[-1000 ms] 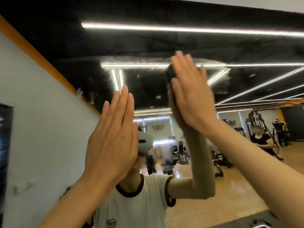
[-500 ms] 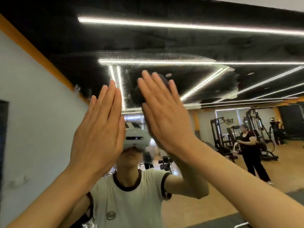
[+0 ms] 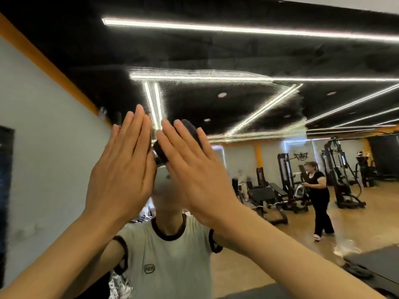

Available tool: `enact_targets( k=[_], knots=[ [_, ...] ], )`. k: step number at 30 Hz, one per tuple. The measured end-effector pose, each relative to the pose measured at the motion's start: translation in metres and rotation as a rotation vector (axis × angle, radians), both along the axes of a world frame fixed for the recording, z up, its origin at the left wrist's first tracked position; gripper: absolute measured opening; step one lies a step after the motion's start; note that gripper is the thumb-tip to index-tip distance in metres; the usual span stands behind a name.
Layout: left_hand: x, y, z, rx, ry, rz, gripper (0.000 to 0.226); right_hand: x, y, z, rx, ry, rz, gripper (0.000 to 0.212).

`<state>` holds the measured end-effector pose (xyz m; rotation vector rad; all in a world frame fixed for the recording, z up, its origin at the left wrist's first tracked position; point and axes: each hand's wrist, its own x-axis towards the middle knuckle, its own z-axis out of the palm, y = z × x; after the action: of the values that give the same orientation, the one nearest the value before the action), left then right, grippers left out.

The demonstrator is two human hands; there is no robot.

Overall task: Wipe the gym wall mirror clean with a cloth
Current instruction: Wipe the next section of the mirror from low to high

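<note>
Mirror, a large glass wall panel (image 3: pixel 248 104), fills the view, with a streaked, hazy wiped band across its upper centre, from about 11 o'clock to 2 o'clock. Dark grey cloth pad (image 3: pixel 190 131) lies flat against the glass just above centre, at 12 o'clock of the right hand (image 3: pixel 194 175). The right hand presses the pad with straight fingers (image 3: pixel 172 137) slightly spread, covering most of it. The left hand (image 3: pixel 121 175), at 9 o'clock of the right and just beside it, is raised flat with straight fingers (image 3: pixel 135 126) pressed together; whether it touches the glass cannot be told. Reflections show a white T-shirt (image 3: pixel 170 266), black weight machines (image 3: pixel 287 182) and a person in black (image 3: pixel 319 197) at 3 o'clock.
</note>
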<state>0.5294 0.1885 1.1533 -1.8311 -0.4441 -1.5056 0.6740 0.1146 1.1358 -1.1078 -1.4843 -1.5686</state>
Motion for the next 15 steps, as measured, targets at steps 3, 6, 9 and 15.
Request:
enact_targets(
  k=[3, 6, 9, 15],
  knots=[
    [-0.001, -0.001, 0.000, -0.005, 0.006, 0.019, 0.060, 0.052, -0.027, 0.003, -0.049, 0.049, -0.003, 0.057],
    [-0.001, -0.002, 0.000, -0.007, 0.008, 0.025, 0.061, 0.110, -0.062, 0.003, 0.065, 0.364, 0.064, 0.051],
    [0.000, -0.001, 0.000, -0.006, 0.003, 0.028, 0.060, 0.121, -0.070, 0.012, 0.257, 0.697, 0.198, 0.047],
    [0.001, 0.001, 0.000, -0.011, 0.008, 0.016, 0.060, 0.003, -0.001, 0.050, 0.118, 0.236, 0.185, 0.045]
  ],
)
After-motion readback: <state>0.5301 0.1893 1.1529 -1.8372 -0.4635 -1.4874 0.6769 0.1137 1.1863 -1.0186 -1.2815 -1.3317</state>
